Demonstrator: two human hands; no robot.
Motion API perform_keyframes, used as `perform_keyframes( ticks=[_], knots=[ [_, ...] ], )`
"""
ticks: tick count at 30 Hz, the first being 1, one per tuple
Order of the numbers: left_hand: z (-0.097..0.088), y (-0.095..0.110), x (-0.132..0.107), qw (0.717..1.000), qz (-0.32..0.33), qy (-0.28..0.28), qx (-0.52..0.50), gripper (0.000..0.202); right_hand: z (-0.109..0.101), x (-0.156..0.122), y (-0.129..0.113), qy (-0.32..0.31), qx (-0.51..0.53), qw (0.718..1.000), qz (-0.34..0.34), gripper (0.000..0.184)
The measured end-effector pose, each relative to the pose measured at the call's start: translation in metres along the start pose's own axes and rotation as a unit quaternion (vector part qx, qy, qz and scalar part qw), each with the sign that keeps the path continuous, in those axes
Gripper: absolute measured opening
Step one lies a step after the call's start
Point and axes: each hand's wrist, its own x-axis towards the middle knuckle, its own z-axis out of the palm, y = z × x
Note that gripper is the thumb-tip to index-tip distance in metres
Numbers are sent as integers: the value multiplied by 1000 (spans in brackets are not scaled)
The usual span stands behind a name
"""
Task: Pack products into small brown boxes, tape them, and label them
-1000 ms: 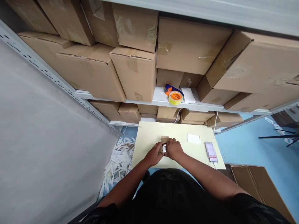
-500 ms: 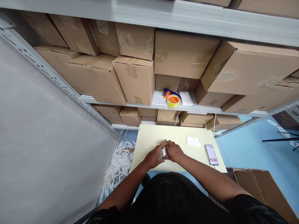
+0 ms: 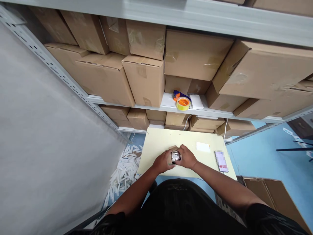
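Over the pale yellow table (image 3: 156, 140), my left hand (image 3: 161, 162) is wrapped round a small brown cardboard box (image 3: 169, 158) with its flap raised. A shiny round silver object (image 3: 175, 156) shows at the box's opening, on the side toward my other hand; its exact kind cannot be made out. My right hand (image 3: 187, 158) has its fingers curved round the far and right side of this silver object. Whether it still sits partly inside the box is hidden by my fingers.
A white card or flat box (image 3: 202, 146) and a phone (image 3: 221, 161) lie on the table's right. Above stands a shelf with cardboard boxes (image 3: 144, 78), a tape dispenser (image 3: 183, 101) and a white box (image 3: 196, 101). White strips (image 3: 124, 169) cover the floor at left.
The silver object shows more fully at the box's opening, and my right hand has shifted slightly right. My left hand stays on the box. The view has tilted a little.
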Motion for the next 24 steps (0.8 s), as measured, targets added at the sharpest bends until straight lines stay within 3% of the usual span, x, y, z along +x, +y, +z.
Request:
perform_keyframes(
  ticks=[3, 6, 10, 15, 18, 20, 22, 24],
  knots=[
    [-4, -4, 1, 1000, 14, -17, 10, 89, -8, -6, 3, 95, 129, 987, -16, 42],
    [-9, -2, 5, 1000, 11, -26, 6, 92, -27, -2, -1, 169, 259, 951, -9, 47],
    [-15, 5, 11, 1000, 8, -11, -17, 95, -66, 13, -13, 225, 409, 884, 32, 47],
    [-30, 18, 1, 997, 3, 29, -73, 99, -109, 28, -30, 270, 508, 817, 40, 46],
    [-43, 42, -7, 981, 45, 61, -176, 80, -113, 33, -40, 269, 573, 771, 69, 44],
    [-48, 66, -8, 959, 60, 84, -263, 79, -110, 35, -46, 256, 609, 744, 100, 44],
    [-49, 92, -6, 940, 33, 96, -326, 88, -107, 35, -52, 238, 633, 727, 119, 48],
    [-48, 113, -3, 919, -9, 67, -388, 86, -106, 32, -55, 216, 648, 722, 114, 53]
  ],
)
